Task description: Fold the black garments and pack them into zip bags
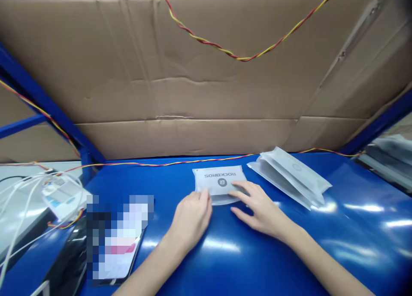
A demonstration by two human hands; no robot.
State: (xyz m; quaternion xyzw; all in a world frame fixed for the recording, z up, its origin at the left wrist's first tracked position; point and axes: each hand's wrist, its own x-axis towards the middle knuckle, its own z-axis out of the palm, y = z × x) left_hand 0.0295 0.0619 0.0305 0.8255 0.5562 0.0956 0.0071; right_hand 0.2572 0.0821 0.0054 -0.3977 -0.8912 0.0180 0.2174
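Two hands at a small printed pouch on a blue desk

On the blue desk (219,261), the left hand (192,216) curls its fingers at the near-left edge of the ROCKBROS pouch (219,178); whether it pinches the edge is unclear. The right hand (257,208) is open, fingers spread at the pouch's right side. Beyond the right hand lie pale, translucent bags (289,175); behind the desk stands cardboard (199,85).

Glossy blue tabletop (225,253); matt, creased cardboard (206,81).
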